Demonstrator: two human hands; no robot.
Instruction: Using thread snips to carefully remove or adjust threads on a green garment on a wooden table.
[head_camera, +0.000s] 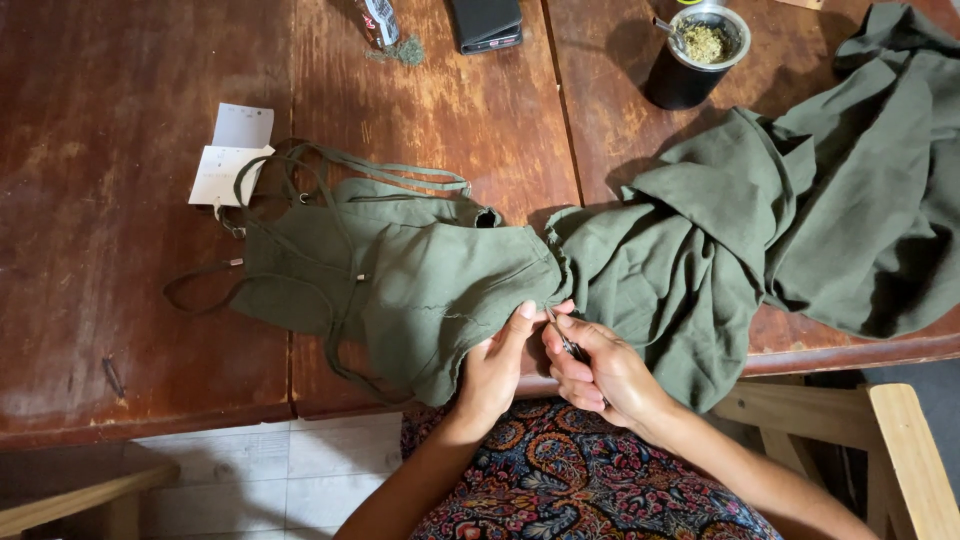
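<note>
Head view: my left hand (495, 370) pinches the green garment (430, 285) at the table (100, 300) front edge; my right hand (600, 372), fingers curled, clamps a small metal tool (566, 342) at the seam.

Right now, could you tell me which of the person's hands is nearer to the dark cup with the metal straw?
The right hand, below the cup and slightly left; the left hand sits farther left on the green garment.

Both bare forearms are reaching upward together; the left hand (493, 368) is pinching with thumb and forefinger, while the right hand (598, 368) is curling closed in a fine grip.
</note>
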